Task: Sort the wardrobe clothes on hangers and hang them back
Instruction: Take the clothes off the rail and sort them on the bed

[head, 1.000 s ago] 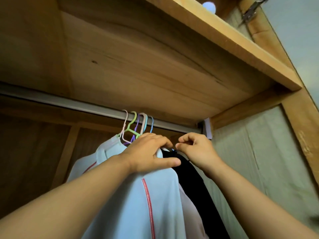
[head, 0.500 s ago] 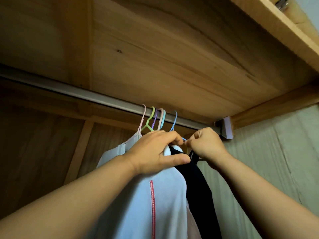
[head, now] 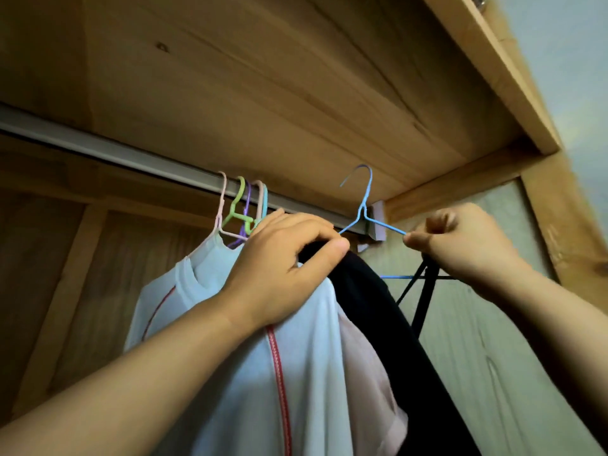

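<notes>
Blue wire shows the change plainly: the blue hanger (head: 363, 205) has come off the rail (head: 108, 153), where half a second ago its hook sat beside the others, and its hook now hangs free in the air under the wooden shelf (head: 296, 93), to the right of the group still hung. From the head view, the right hand (head: 467, 245) pinches the hanger's right shoulder wire between thumb and curled fingers, with thin black straps (head: 421, 291) trailing below the fist. The left hand (head: 283, 268) has its fingers curled over the top of the black garment (head: 378, 317), thumb pressed against the cloth near the hanger's left shoulder; so both grips are closed, one on wire, one on cloth. The white shirt (head: 230, 373) with the red stripe hangs under the left forearm, and the pink, green, purple and teal hangers (head: 245, 209) are bunched on the rail just left of that hand. A pale pink garment (head: 365, 357) shows between white and black. My reading is that the black piece is being taken out for sorting or straightened on its hanger, so rehanging it remains to be done. The straps look likely to slip off the wire if it tilts.
</notes>
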The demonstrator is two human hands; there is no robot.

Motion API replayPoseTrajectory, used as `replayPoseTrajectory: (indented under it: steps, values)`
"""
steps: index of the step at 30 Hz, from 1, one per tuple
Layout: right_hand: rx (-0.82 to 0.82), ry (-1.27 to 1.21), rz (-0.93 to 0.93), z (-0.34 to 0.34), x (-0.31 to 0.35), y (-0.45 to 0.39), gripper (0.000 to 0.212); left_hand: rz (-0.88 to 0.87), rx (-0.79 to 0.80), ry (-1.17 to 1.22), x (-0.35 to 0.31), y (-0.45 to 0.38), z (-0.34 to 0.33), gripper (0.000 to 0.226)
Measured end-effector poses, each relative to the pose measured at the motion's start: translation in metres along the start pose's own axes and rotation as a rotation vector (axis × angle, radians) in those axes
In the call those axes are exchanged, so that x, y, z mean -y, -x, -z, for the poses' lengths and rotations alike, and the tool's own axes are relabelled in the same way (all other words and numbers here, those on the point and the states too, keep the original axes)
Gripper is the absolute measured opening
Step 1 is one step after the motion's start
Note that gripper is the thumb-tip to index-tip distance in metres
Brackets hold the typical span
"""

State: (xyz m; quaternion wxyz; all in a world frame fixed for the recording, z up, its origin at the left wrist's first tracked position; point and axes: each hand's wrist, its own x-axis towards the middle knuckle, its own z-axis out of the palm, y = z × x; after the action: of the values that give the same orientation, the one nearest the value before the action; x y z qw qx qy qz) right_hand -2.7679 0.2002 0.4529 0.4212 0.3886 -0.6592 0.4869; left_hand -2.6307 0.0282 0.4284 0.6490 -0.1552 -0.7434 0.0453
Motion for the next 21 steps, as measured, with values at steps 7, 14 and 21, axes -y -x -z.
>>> replayPoseTrajectory:
  steps: [7, 14, 21]
  values:
    - [-0.013, 0.121, -0.061, 0.058, -0.023, 0.060, 0.018, 0.012, -0.128, 0.088, -0.069, 0.018, -0.018, 0.042]
    - [-0.050, 0.162, -0.146, 0.109, -0.041, 0.132, 0.020, -0.105, 0.000, 0.152, -0.142, 0.059, -0.048, 0.038]
    - [-0.031, 0.207, -0.210, 0.158, -0.041, 0.253, 0.019, 0.218, 0.218, 0.512, -0.220, 0.129, -0.082, 0.060]
